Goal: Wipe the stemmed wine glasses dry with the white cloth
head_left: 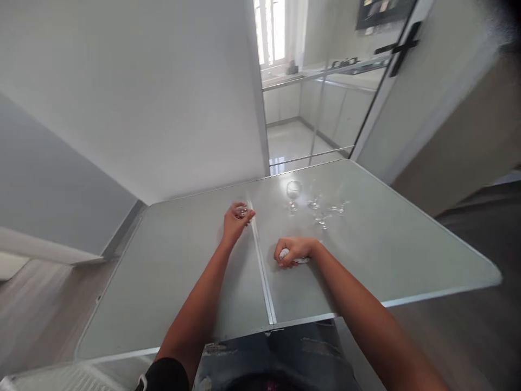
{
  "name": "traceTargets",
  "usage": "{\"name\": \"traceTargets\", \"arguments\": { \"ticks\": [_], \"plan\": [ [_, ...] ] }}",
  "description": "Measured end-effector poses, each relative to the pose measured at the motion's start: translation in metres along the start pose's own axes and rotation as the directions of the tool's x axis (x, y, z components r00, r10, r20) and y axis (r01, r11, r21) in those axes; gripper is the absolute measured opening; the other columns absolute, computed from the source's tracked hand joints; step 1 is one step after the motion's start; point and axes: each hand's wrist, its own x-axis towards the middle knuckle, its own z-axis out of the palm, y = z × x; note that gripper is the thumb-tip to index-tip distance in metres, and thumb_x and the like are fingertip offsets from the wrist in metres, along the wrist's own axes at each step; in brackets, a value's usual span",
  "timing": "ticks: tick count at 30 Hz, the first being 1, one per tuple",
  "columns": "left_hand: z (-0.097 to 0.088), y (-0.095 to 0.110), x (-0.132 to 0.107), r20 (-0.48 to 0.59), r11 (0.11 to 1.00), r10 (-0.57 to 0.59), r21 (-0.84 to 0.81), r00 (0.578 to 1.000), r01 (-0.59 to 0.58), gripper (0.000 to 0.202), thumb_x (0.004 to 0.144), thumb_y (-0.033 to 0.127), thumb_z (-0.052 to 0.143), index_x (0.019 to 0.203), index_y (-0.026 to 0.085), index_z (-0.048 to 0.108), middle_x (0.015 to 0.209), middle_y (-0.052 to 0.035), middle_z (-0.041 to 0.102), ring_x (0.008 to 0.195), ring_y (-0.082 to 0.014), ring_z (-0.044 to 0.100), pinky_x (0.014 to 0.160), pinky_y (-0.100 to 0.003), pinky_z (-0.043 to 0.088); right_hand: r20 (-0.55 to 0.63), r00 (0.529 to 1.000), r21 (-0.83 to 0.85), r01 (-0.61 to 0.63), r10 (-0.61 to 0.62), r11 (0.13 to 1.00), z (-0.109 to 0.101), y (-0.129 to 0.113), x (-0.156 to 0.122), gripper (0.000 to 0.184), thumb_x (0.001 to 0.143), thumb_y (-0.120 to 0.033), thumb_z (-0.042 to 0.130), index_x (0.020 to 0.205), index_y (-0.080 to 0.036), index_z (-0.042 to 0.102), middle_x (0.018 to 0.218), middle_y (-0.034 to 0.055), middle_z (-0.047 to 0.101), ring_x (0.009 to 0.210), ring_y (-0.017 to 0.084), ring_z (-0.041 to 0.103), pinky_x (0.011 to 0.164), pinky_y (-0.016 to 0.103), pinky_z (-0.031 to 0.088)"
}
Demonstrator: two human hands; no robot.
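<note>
My left hand [234,222] is closed round a small clear glass [241,212], just left of the table's middle seam. Only part of that glass shows between the fingers. To the right of the seam, my right hand [293,250] is a fist round a crumpled white cloth [302,260], low over the tabletop. Beyond the right hand stands a stemmed glass [293,191] with a round bowl. Beside it are more clear glasses [322,220], whose outlines are faint and hard to separate.
The pale glossy table [183,282] has a raised-looking seam [262,271] across it and a light metal edge. A white wall [195,108] meets its far side. Behind the far right is a glass door with a black handle [402,49], and a kitchen counter shows through it.
</note>
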Motion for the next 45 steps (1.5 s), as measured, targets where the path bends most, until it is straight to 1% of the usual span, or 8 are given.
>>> {"name": "traceTargets", "arguments": {
  "ticks": [7, 16, 20, 24, 28, 36, 41, 45],
  "plan": [
    [-0.139, -0.044, 0.016, -0.421, 0.967, -0.002, 0.23, 0.907, 0.109, 0.055, 0.067, 0.043, 0.082, 0.108, 0.016, 0.06, 0.089, -0.0064, 0.073, 0.066, -0.0143, 0.068, 0.055, -0.024, 0.055, -0.028, 0.998, 0.033, -0.054, 0.055, 0.998, 0.0, 0.005, 0.0, 0.033, 0.079, -0.04, 0.077, 0.07, -0.01, 0.067, 0.057, -0.0011, 0.059, 0.049, 0.009, 0.051, 0.045, 0.019, 0.04],
    [-0.149, -0.049, 0.015, -0.472, 0.926, -0.056, 0.306, 0.88, 0.223, 0.052, 0.075, 0.036, 0.076, 0.118, 0.018, 0.052, 0.099, -0.007, 0.071, 0.065, -0.0133, 0.066, 0.064, -0.03, 0.059, -0.059, 0.998, 0.073, -0.024, 0.028, 0.997, -0.002, 0.008, -0.004, 0.032, 0.08, -0.038, 0.077, 0.068, -0.011, 0.066, 0.057, -0.0014, 0.058, 0.051, 0.009, 0.052, 0.046, 0.019, 0.04],
    [-0.145, -0.033, -0.013, -0.583, 0.81, 0.095, 0.516, 0.807, 0.277, 0.088, 0.056, 0.039, 0.091, 0.128, 0.015, 0.046, 0.117, -0.0128, 0.062, 0.102, -0.0258, 0.066, 0.096, -0.047, 0.054, -0.059, 0.998, 0.061, -0.014, 0.017, 0.998, -0.002, 0.008, -0.002, 0.034, 0.079, -0.042, 0.078, 0.072, -0.011, 0.067, 0.059, -0.0008, 0.06, 0.05, 0.009, 0.053, 0.047, 0.018, 0.041],
    [-0.101, -0.011, -0.053, -0.598, 0.765, 0.399, 0.635, 0.695, 0.108, 0.083, 0.069, 0.048, 0.083, 0.136, 0.016, 0.044, 0.122, -0.0116, 0.056, 0.106, -0.0265, 0.06, 0.1, -0.05, 0.048, -0.035, 0.999, 0.083, 0.011, -0.008, 0.996, -0.004, 0.005, 0.0, 0.037, 0.077, -0.045, 0.08, 0.072, -0.01, 0.068, 0.06, -0.0007, 0.06, 0.05, 0.008, 0.052, 0.047, 0.017, 0.041],
    [-0.008, 0.006, -0.052, -0.162, 0.874, 0.277, 0.452, 0.947, -0.179, 0.06, 0.072, 0.045, 0.081, 0.12, 0.023, 0.054, 0.12, -0.0092, 0.061, 0.099, -0.0244, 0.064, 0.083, -0.04, 0.053, -0.027, 0.999, 0.108, 0.031, -0.028, 0.994, -0.004, 0.0, 0.001, 0.041, 0.076, -0.048, 0.082, 0.071, -0.01, 0.067, 0.059, -0.0014, 0.059, 0.05, 0.008, 0.052, 0.047, 0.018, 0.04],
    [0.144, 0.003, 0.043, 0.091, 0.998, 0.044, 0.034, 0.995, -0.047, 0.091, 0.053, 0.038, 0.096, 0.13, 0.02, 0.049, 0.142, -0.0212, 0.054, 0.125, -0.0329, 0.059, 0.099, -0.047, 0.049, -0.078, 0.997, 0.122, 0.0, 0.01, 0.992, -0.003, 0.0, -0.003, 0.038, 0.074, -0.046, 0.082, 0.072, -0.011, 0.068, 0.059, -0.0007, 0.061, 0.049, 0.009, 0.053, 0.047, 0.019, 0.041],
    [0.187, 0.007, 0.053, 0.097, 0.996, 0.042, -0.081, 0.994, -0.034, 0.096, 0.054, 0.032, 0.097, 0.134, 0.02, 0.045, 0.125, -0.0181, 0.065, 0.12, -0.032, 0.063, 0.101, -0.047, 0.048, -0.078, 0.995, 0.076, -0.056, 0.062, 0.995, 0.001, 0.007, -0.009, 0.034, 0.077, -0.042, 0.078, 0.069, -0.011, 0.068, 0.054, 0.0003, 0.06, 0.048, 0.01, 0.051, 0.048, 0.022, 0.038],
    [0.169, 0.007, 0.042, 0.071, 0.97, 0.141, -0.21, 0.987, -0.124, 0.081, 0.059, 0.038, 0.095, 0.125, 0.022, 0.051, 0.113, -0.0125, 0.068, 0.095, -0.0244, 0.071, 0.087, -0.041, 0.054, -0.099, 0.99, 0.062, -0.093, 0.099, 0.994, -0.005, 0.02, -0.011, 0.037, 0.077, -0.048, 0.076, 0.065, -0.015, 0.066, 0.052, -0.0002, 0.057, 0.046, 0.011, 0.048, 0.047, 0.024, 0.036]
  ]
}}
